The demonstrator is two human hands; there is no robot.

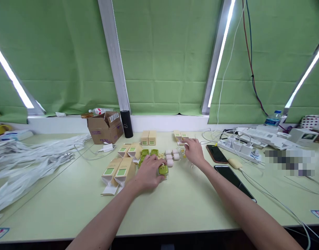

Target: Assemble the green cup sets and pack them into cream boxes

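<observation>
My left hand grips a small rounded green case with a clear edge at its base, close to the table top. Farther right, my right hand reaches down with bent fingers over small clear plastic pieces; what its fingertips hold is hidden. Between the hands sit several small pale pink cases and some tiny yellow pieces. Green open trays or shells lie just beyond my left hand, which partly covers them.
Tan boxes with green labels stand left and behind. Two phones and cables lie right, near a white power strip. A brown carton and black bottle stand at the back; white strips cover the left.
</observation>
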